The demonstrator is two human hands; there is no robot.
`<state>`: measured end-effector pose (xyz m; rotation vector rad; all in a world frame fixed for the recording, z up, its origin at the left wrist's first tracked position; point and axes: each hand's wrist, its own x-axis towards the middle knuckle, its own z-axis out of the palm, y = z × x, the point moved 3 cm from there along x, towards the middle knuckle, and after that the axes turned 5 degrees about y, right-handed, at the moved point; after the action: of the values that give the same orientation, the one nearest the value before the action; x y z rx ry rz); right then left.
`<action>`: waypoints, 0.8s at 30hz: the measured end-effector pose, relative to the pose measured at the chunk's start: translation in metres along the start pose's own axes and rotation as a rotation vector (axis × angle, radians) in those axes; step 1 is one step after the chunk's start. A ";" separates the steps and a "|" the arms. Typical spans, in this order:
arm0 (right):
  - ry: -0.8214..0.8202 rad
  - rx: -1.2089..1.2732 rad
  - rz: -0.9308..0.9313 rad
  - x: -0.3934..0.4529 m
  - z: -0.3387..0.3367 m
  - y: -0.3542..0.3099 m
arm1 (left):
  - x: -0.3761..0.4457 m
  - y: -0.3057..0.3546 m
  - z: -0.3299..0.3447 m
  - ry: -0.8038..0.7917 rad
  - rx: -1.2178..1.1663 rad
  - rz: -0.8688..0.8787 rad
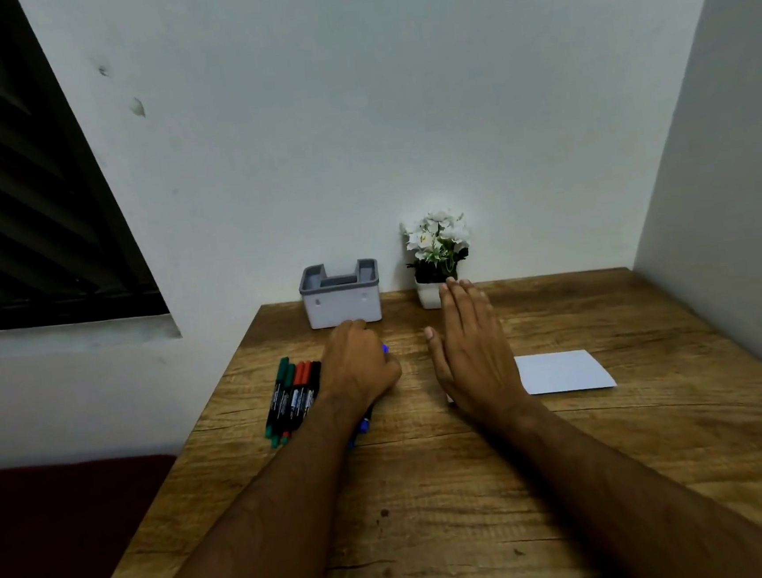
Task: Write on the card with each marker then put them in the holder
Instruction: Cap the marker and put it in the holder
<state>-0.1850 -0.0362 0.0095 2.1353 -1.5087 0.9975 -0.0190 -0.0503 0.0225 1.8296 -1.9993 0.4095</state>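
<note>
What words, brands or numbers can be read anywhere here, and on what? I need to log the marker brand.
None can be read.
Markers: pale label print on the barrels, too small and blurred to read.
Blue marker under the left hand: mostly hidden, no print showing.
Card: blank on the side showing.
Holder: no lettering visible.

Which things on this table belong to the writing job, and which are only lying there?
For the job:
- blue marker, gripped by the left hand
- green, red and black markers
- white card
- grey holder

Not part of it:
- potted white flowers
</note>
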 end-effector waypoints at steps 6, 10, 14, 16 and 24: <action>0.135 0.352 0.102 0.007 -0.004 -0.004 | 0.015 0.011 -0.018 0.002 -0.229 -0.151; 0.143 0.539 0.187 0.011 -0.004 -0.007 | 0.030 0.014 -0.018 0.014 -0.446 -0.286; 0.056 0.639 0.305 0.013 0.005 -0.007 | 0.042 0.019 -0.017 0.059 -0.780 -0.472; 0.025 0.688 0.353 0.012 0.009 -0.005 | 0.044 0.023 -0.014 0.051 -0.946 -0.550; -0.025 0.662 0.480 0.009 0.018 0.011 | 0.042 0.035 0.011 -0.025 -1.286 -0.705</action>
<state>-0.1875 -0.0581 0.0025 2.2165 -1.9559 1.8568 -0.0575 -0.0887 0.0349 1.4098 -0.9595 -0.8968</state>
